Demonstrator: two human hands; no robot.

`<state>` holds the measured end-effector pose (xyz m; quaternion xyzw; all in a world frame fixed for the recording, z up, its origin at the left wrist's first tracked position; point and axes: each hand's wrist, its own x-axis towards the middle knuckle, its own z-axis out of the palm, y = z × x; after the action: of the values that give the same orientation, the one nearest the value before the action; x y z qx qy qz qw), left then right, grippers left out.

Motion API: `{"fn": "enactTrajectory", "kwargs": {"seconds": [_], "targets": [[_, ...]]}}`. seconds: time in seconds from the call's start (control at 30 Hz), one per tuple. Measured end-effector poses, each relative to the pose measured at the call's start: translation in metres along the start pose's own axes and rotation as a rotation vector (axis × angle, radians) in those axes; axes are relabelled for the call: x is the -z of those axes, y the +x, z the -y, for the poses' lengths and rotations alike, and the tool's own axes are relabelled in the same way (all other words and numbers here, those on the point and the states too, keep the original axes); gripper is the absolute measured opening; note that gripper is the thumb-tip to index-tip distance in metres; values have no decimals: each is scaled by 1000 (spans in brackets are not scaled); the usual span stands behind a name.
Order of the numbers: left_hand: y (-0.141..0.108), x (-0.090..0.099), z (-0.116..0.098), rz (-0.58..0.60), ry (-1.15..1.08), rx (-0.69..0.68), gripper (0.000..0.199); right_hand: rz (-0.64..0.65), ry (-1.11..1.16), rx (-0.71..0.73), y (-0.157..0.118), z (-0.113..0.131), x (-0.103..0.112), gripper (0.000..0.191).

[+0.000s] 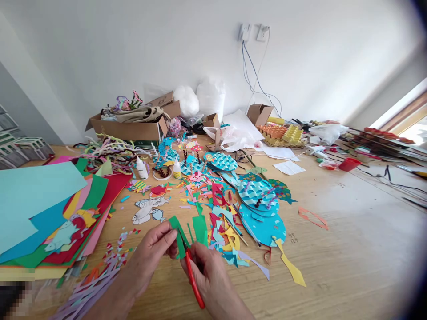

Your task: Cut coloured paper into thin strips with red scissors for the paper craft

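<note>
My left hand (156, 244) pinches a strip of green paper (175, 226) between thumb and fingers. In my right hand (208, 269) are red-handled scissors (194, 282), their blades at the green strip. Another green paper piece (200, 229) lies just beyond my right hand. Ahead of my hands are white paper fish cutouts (147, 213) with drawn outlines. Loose colored paper scraps (220, 222) are heaped to the right of them, beside round blue paper pieces (263, 224). A yellow paper strip (292, 264) lies at the right.
Stacked colored paper sheets (40, 191) cover the left side. Two white glue bottles (142, 168) stand ahead, near tangled pipe cleaners (106, 153). A cardboard box (130, 131) and egg cartons (282, 134) sit along the wall. A red cup (349, 164) lies at right.
</note>
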<state>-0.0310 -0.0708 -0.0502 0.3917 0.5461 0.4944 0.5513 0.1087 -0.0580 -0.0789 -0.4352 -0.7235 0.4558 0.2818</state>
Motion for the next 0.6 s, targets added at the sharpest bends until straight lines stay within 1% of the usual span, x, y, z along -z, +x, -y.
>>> {"fn": "enactTrajectory", "kwargs": {"seconds": [0.2, 0.4, 0.6], "targets": [[-1, 2, 0, 24, -13, 36, 21, -2, -39, 12, 0, -3, -1, 26], [-3, 1, 5, 75, -67, 76, 20, -8, -42, 25, 2, -6, -1, 26], [-5, 0, 6, 87, -81, 92, 19, -21, -55, 13, 1, -7, -3, 28]]}}
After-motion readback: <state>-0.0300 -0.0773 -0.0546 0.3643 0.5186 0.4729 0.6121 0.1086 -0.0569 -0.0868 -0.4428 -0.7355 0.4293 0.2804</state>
